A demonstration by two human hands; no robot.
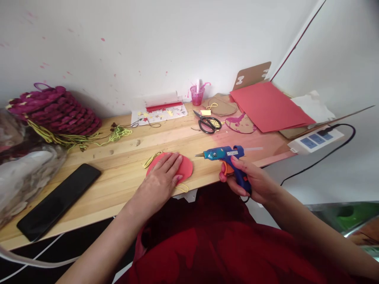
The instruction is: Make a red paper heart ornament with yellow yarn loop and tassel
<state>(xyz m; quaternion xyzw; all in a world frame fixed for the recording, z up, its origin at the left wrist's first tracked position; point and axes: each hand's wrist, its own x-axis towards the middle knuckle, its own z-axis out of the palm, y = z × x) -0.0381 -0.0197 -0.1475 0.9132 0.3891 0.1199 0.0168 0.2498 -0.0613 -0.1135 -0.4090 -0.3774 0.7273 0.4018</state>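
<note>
My left hand (pixel 162 179) lies flat, fingers stretched out, on a red paper disc (pixel 186 167) near the table's front edge. A yellow tassel (pixel 151 159) sticks out at the disc's upper left, and a yellow cord loop (pixel 182 188) shows at its lower edge. In my right hand (pixel 248 177) is a blue hot glue gun (pixel 225 153), its handle wrapped by my fingers around the orange trigger (pixel 228 169). The metal nozzle points left toward the disc, apart from it. A clear glue stick (pixel 253 149) pokes out of the gun's back.
Black-handled scissors (pixel 207 121), a pink-stained cup (pixel 197 94) and red sheets (pixel 269 105) lie toward the back. A white power strip (pixel 318 139) sits at right with a black cable. At left are a black phone (pixel 60 200), a plastic bag (pixel 29 179) and a purple layered craft piece (pixel 57 112).
</note>
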